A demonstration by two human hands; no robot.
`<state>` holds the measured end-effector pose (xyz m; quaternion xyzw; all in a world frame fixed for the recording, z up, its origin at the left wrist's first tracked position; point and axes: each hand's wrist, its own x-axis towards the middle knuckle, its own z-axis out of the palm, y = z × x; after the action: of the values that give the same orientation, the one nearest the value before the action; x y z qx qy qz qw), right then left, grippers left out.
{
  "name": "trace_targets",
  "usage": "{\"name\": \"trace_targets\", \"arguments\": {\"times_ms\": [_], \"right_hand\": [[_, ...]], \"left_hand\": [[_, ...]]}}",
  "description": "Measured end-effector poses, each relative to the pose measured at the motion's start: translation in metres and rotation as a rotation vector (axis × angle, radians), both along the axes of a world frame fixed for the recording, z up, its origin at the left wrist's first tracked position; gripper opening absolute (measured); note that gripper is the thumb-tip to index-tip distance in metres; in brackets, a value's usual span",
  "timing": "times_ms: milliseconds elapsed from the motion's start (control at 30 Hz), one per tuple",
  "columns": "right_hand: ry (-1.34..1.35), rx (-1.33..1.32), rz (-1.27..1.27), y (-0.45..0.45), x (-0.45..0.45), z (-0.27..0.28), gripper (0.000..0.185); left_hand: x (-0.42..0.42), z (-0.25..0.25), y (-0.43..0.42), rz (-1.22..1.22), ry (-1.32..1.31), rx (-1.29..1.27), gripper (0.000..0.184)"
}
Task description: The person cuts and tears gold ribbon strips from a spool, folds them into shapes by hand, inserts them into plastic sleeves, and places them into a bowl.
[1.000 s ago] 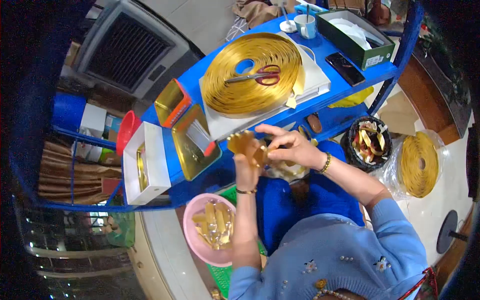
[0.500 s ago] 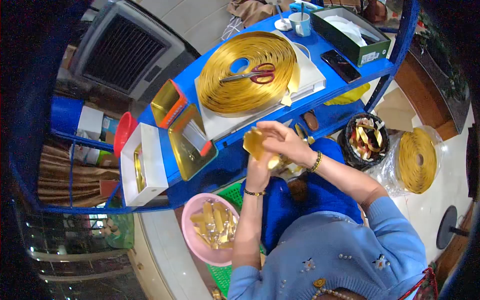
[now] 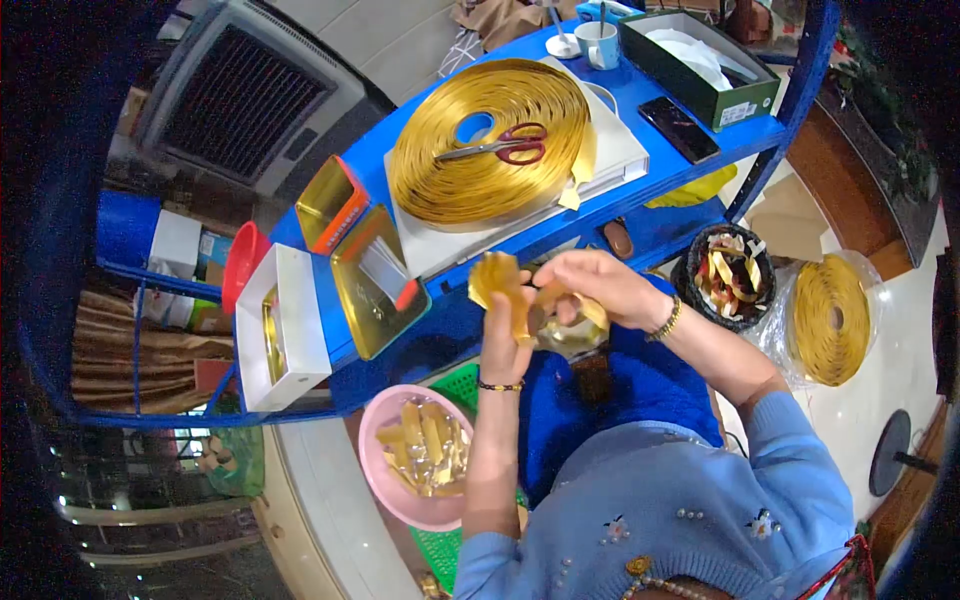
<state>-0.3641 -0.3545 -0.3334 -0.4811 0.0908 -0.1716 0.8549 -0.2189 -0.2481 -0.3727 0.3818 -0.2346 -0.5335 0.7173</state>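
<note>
The left hand [image 3: 503,332] holds a gold strip [image 3: 493,279], likely light, pliable and easily creased, best pinched along its edges, while whether the right hand [image 3: 612,291] grips anything is unclear.

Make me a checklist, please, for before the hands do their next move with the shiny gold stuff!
1. Left hand has the gold piece: ok, it is held up in the fingers.
2. Right hand grips gold too: cannot tell, it is blurry there.
3. Scissors away from both hands: ok, they lie on the roll.
4. Both hands free: not ok, the left one is holding gold.
5. Basin within view, with gold strips in it: ok.
</note>
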Motion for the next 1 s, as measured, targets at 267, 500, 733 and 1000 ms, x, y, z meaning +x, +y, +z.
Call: {"name": "trace_targets", "arguments": {"times_ms": [267,500,733,1000], "right_hand": [[0.031,-0.368,-0.287,-0.005,0.029,-0.019,0.042],[0.158,-0.143,-0.081,0.007,0.008,-0.030,0.065],[0.202,0.003,0.045,0.006,0.013,-0.054,0.055],[0.138,-0.292,-0.121,0.029,0.002,-0.025,0.038]], "left_hand": [[-0.017,0.008,0.008,-0.096,-0.116,0.060,0.028],[-0.032,-0.004,0.015,-0.106,0.100,0.086,0.023],[-0.050,-0.019,0.029,-0.270,-0.333,0.111,0.023],[-0.042,-0.001,0.030,-0.228,-0.577,0.060,0.024]]}}
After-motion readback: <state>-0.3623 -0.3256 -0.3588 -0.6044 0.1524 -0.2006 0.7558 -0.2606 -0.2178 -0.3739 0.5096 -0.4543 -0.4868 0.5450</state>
